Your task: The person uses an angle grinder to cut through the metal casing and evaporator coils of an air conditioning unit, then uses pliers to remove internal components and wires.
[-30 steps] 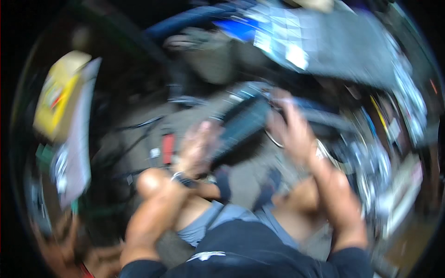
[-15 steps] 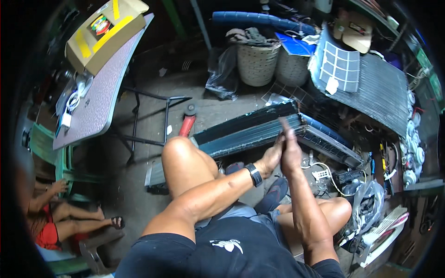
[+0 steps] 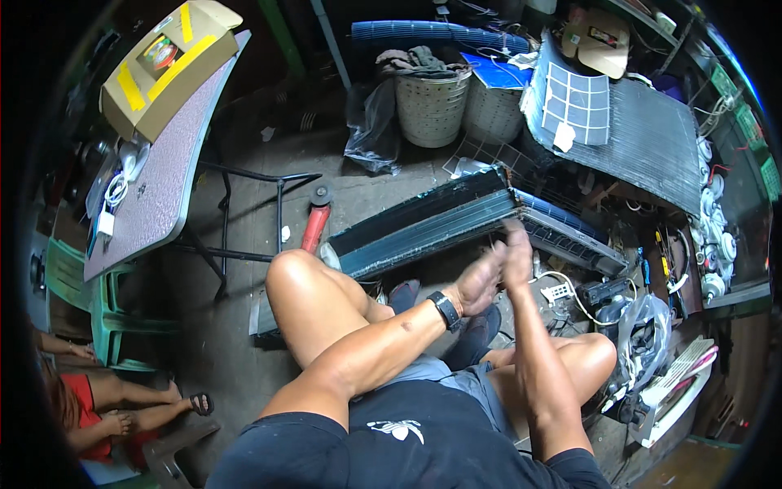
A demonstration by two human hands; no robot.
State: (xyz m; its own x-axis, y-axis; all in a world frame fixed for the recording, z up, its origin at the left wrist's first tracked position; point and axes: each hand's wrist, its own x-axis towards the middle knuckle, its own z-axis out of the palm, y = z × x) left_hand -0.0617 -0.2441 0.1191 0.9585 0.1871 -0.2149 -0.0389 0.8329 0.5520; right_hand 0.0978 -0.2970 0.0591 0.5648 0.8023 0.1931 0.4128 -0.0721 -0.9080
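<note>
My left hand [image 3: 477,281], with a dark watch on its wrist, is raised in front of my body, fingers stretched and a little blurred. Close beside it my right hand [image 3: 516,254] points away from me, flat, its palm turned toward the left. Neither holds anything. Just beyond them lies a long dark finned air conditioner coil [image 3: 432,232]. A slatted grey air conditioner part [image 3: 574,248] meets its right end at an angle. To the left, a red angle grinder [image 3: 316,220] rests on the floor near my knee.
A lilac table [image 3: 159,196] with a cardboard box [image 3: 167,69] stands left. At the back are a woven basket [image 3: 432,106] of cloth and a large finned panel [image 3: 643,130]. A clear plastic bag [image 3: 643,326] and cables lie right. Another person [image 3: 122,399] sits at lower left.
My hands, pressed together before, are now slightly apart, the left one lower and nearer me. The whole view has shifted a little. The other person's arm has lowered.
</note>
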